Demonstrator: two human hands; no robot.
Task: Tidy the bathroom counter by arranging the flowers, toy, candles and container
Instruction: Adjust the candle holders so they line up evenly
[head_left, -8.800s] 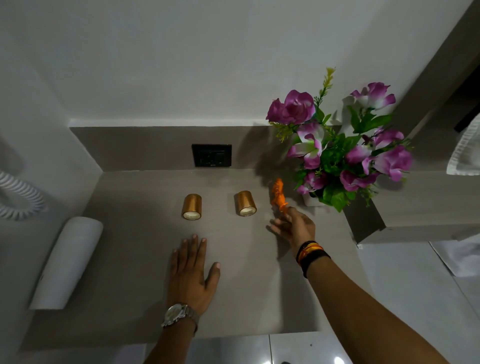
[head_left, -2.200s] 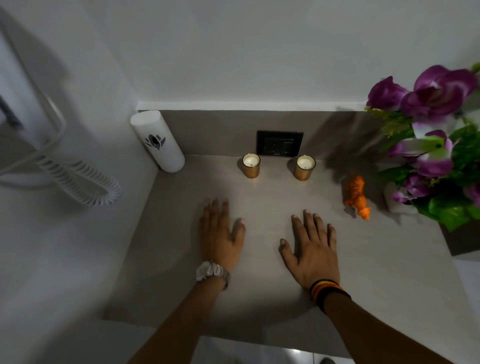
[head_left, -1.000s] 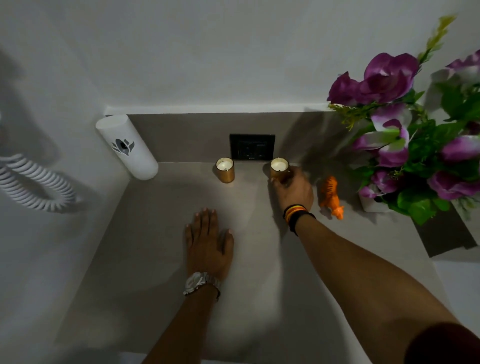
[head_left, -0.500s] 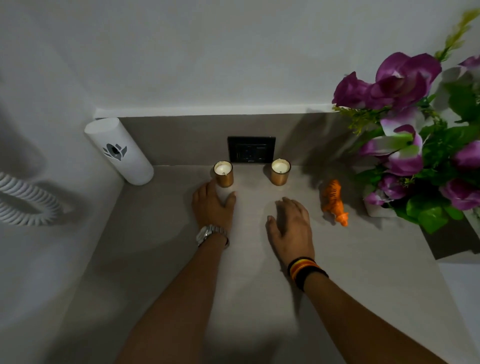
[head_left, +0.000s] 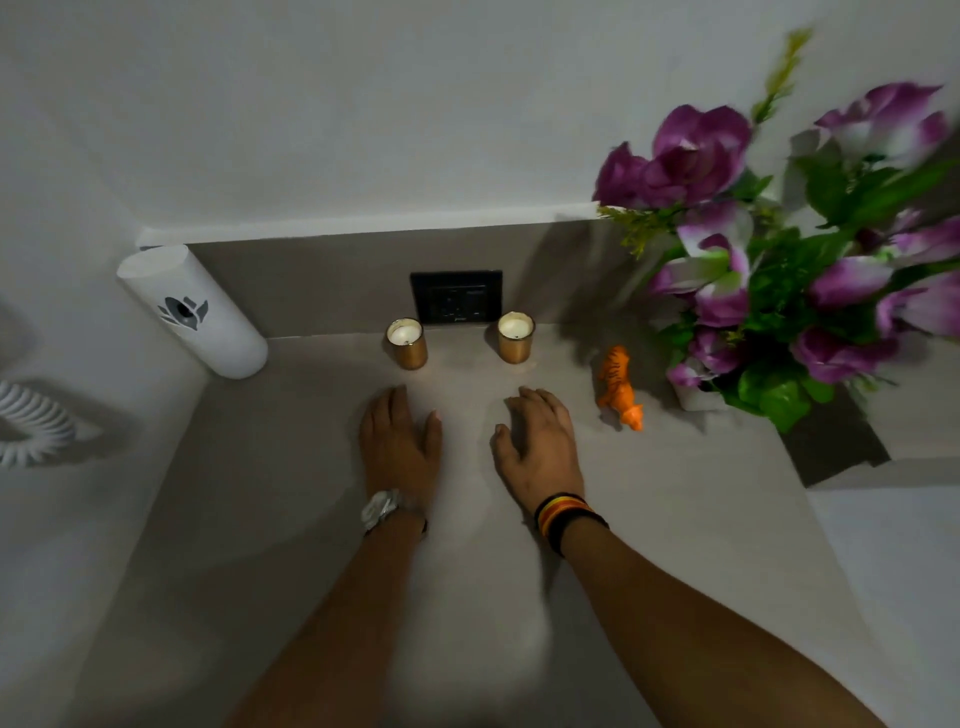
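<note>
Two gold candles stand upright at the back of the grey counter (head_left: 322, 519), the left candle (head_left: 407, 343) and the right candle (head_left: 515, 337). A white cylindrical container (head_left: 195, 312) stands upright in the back left corner. An orange toy tiger (head_left: 619, 387) stands right of the candles, beside a pot of purple flowers (head_left: 769, 260). My left hand (head_left: 400, 441) lies flat on the counter just in front of the left candle, holding nothing. My right hand (head_left: 537, 447) rests palm down in front of the right candle, fingers slightly curled, empty.
A black wall socket (head_left: 456, 296) sits in the backsplash between the candles. A white coiled cord (head_left: 31, 426) hangs on the left wall. The counter steps down at a dark edge (head_left: 836, 447) on the right, below the flowers.
My left hand has pulled back from the left candle and now lies flat. My right hand stays on the counter in front of the right candle, having let it go a second ago.
</note>
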